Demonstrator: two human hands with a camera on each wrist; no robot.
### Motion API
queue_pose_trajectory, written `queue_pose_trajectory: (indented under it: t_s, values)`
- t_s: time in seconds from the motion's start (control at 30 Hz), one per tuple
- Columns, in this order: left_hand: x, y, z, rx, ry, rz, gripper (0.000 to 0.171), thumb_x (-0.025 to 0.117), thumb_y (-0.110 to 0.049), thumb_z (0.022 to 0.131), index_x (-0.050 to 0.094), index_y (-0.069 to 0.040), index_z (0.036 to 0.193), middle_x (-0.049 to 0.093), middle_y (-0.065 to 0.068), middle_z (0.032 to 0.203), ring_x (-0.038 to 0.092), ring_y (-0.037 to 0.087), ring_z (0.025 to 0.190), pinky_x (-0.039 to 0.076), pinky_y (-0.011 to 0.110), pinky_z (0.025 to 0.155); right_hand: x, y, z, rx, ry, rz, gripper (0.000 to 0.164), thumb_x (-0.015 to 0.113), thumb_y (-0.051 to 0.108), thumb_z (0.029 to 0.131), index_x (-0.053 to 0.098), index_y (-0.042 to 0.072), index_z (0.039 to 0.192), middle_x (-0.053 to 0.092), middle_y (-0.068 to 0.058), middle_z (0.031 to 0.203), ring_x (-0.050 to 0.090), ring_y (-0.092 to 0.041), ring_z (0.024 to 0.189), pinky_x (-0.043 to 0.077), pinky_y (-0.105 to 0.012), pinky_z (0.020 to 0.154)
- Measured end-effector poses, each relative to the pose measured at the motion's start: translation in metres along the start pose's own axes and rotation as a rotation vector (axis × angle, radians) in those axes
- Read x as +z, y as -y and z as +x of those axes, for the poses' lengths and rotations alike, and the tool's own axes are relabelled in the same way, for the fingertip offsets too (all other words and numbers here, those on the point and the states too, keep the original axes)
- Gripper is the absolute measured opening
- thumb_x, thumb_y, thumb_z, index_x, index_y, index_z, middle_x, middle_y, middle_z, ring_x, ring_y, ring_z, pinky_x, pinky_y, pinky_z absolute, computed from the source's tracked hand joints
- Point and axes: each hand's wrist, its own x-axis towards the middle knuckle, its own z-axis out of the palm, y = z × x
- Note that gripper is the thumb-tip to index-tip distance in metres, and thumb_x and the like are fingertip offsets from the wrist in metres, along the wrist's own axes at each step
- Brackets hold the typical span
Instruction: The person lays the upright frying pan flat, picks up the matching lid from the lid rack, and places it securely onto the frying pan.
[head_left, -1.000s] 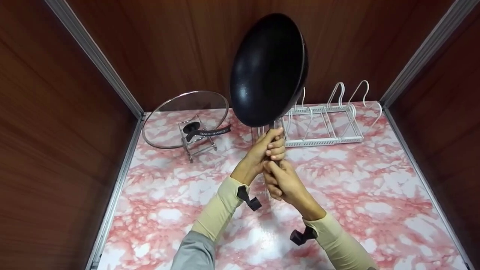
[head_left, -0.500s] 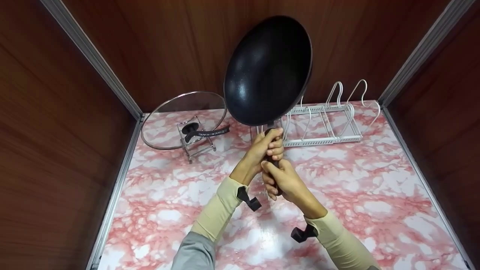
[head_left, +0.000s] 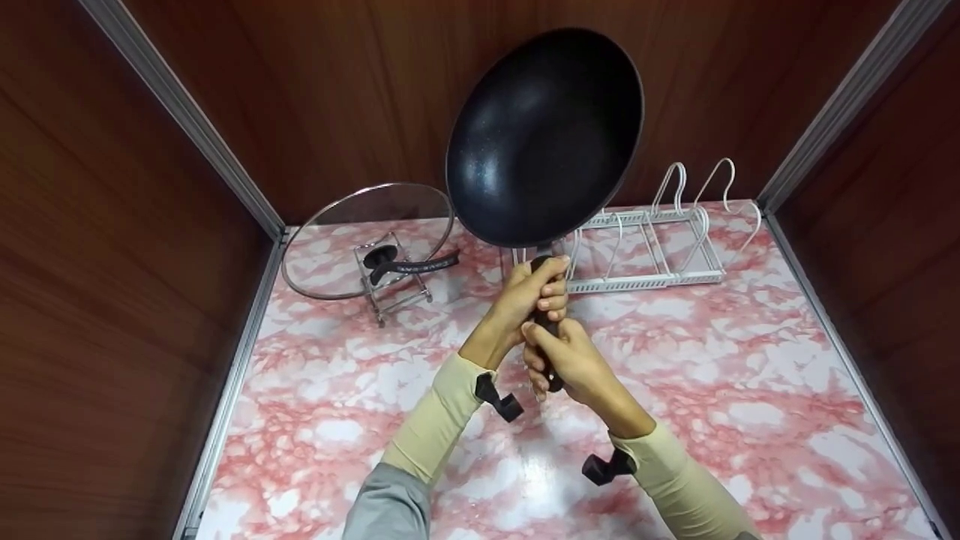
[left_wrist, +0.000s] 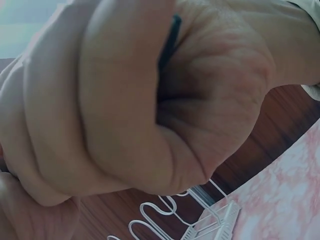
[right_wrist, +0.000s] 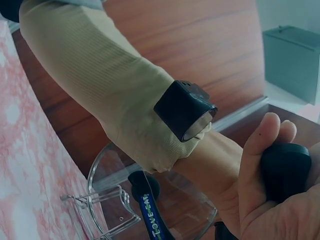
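A black wok (head_left: 547, 142) is held up in front of the back wall, its hollow inside turned toward me and its handle pointing down. My left hand (head_left: 529, 296) grips the upper part of the black handle (head_left: 555, 375), close under the pan. Just below it, my right hand (head_left: 566, 356) wraps the lower part, and the handle's end shows past the fingers. In the left wrist view the curled fingers (left_wrist: 110, 100) hide most of the handle. The right wrist view shows the dark handle end (right_wrist: 286, 172) enclosed by the right hand.
A glass lid (head_left: 330, 247) with a black knob leans in a small wire stand (head_left: 401, 300) at the back left. Behind the hands to the right stands a white wire rack (head_left: 645, 281) with upright loops. Wood-patterned walls (head_left: 112, 300) enclose the marbled red-and-white table (head_left: 712, 390).
The wok has turned, so its inside faces me more fully and its rim has swung right. More of the handle's lower end shows. Both hands have kept their grip and place.
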Motion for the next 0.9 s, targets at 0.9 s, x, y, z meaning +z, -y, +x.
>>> queue_pose_trajectory:
  t_s: [0.9]
  values:
    - [0.004, -0.0042, -0.0079, 0.031, -0.111, 0.12, 0.028, 0.059, -0.02, 0.108, 0.052, -0.013, 0.082, 0.041, -0.009, 0.06, 0.042, 0.001, 0.044, 0.045, 0.019, 0.044, 0.0018, -0.0021, -0.0016, -0.068, 0.005, -0.079, 0.031, 0.056, 0.018, 0.107, 0.058, -0.002, 0.084, 0.061, -0.003, 0.061, 0.066, -0.018, 0.046, 0.056, -0.035, 0.045]
